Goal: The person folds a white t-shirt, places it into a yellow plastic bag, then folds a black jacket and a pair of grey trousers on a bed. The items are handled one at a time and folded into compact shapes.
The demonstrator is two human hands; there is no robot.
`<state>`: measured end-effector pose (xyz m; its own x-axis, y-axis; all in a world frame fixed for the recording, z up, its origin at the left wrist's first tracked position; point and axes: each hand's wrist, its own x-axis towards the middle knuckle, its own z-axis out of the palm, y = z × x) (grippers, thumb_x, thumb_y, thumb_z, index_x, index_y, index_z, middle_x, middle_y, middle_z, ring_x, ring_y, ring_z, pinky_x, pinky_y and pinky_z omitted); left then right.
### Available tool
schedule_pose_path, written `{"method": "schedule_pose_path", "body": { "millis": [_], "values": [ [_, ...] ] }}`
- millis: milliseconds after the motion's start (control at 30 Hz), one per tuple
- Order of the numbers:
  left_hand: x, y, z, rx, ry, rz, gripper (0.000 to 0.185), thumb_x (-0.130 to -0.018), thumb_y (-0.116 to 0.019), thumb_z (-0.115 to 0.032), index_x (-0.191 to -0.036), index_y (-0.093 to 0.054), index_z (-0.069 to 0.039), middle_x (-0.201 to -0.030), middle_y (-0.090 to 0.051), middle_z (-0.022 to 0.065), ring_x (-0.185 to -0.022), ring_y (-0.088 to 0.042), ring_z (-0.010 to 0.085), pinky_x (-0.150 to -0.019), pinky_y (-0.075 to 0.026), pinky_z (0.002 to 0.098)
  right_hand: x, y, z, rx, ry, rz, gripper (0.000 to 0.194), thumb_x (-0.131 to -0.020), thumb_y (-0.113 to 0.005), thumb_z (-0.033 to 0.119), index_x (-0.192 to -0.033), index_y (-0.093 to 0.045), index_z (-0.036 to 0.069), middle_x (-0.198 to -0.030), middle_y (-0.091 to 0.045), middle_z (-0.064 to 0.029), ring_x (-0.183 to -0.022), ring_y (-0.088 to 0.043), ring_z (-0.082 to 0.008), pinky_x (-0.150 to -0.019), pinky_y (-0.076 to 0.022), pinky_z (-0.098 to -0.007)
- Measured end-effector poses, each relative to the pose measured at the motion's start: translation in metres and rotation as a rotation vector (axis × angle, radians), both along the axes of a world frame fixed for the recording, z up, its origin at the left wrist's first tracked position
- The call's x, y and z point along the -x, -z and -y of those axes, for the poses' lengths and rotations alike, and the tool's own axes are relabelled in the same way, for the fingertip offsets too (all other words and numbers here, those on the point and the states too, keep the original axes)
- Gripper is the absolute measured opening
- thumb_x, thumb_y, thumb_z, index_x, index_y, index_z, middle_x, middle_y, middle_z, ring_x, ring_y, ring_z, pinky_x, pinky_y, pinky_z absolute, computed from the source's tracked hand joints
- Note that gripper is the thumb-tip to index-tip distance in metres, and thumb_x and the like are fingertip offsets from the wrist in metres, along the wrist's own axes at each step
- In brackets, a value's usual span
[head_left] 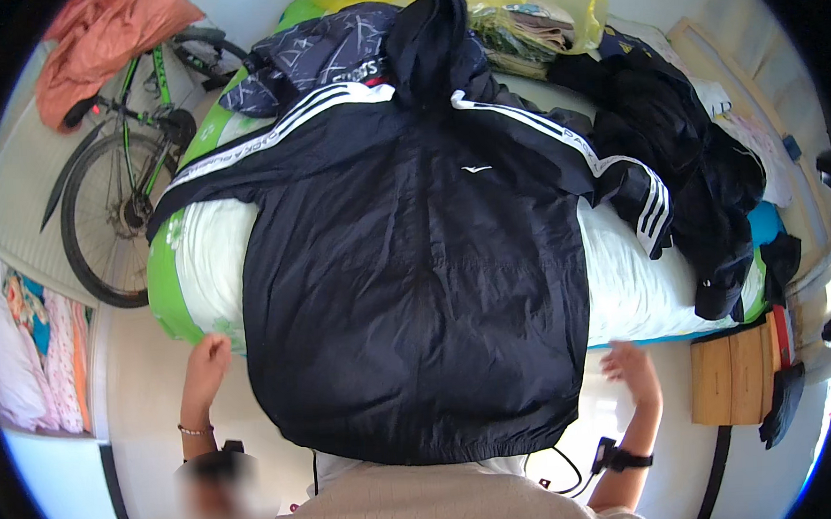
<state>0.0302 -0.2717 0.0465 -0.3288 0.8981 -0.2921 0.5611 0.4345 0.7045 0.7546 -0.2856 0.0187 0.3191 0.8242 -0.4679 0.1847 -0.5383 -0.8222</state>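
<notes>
A black hooded jacket (422,259) with white striped sleeve bands lies front up over the bed, its hood at the far end and its hem hanging over the near edge by my body. Both sleeves spread outward, the right one bent downward. Left of the jacket, apart from it, my left hand (212,355) is raised with its fingers curled, and nothing shows in it. My right hand (625,365) stands off the jacket's lower right side, slightly blurred, fingers loosely spread, holding nothing.
Dark clothes (662,127) are heaped on the right of the bed (642,283). Behind the jacket lie a patterned dark garment (334,45) and a yellow plastic bag (537,20) of folded cloth. A bicycle (128,155) stands left, a wooden cabinet (732,377) right.
</notes>
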Motion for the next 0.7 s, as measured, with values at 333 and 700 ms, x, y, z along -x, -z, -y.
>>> {"method": "schedule_pose_path", "body": {
  "millis": [333,700],
  "values": [
    [-0.138,-0.051,-0.246,-0.322,0.934,-0.599,0.068,-0.093,-0.062,-0.041,-0.150,-0.040,-0.010,-0.159,-0.028,0.0183,-0.146,-0.027,0.0389,-0.119,-0.026,0.0448,-0.073,-0.017,-0.218,-0.413,0.237,-0.502,0.032,-0.097,-0.063,0.014,-0.123,-0.051,0.000,-0.088,-0.070,-0.0153,-0.074,-0.068,-0.0161,-0.064,-0.0574,-0.0295],
    [-0.156,-0.040,-0.343,0.398,0.622,-1.240,0.072,-0.084,-0.064,-0.064,-0.136,-0.059,-0.015,-0.134,-0.062,0.0134,-0.123,-0.059,0.0347,-0.102,-0.039,0.0576,-0.225,-0.126,-0.209,-1.075,0.722,0.121,0.025,-0.098,-0.060,0.018,-0.106,-0.068,-0.004,-0.100,-0.071,-0.0104,-0.090,-0.067,-0.0189,-0.083,-0.0546,-0.0311]
  ]
}}
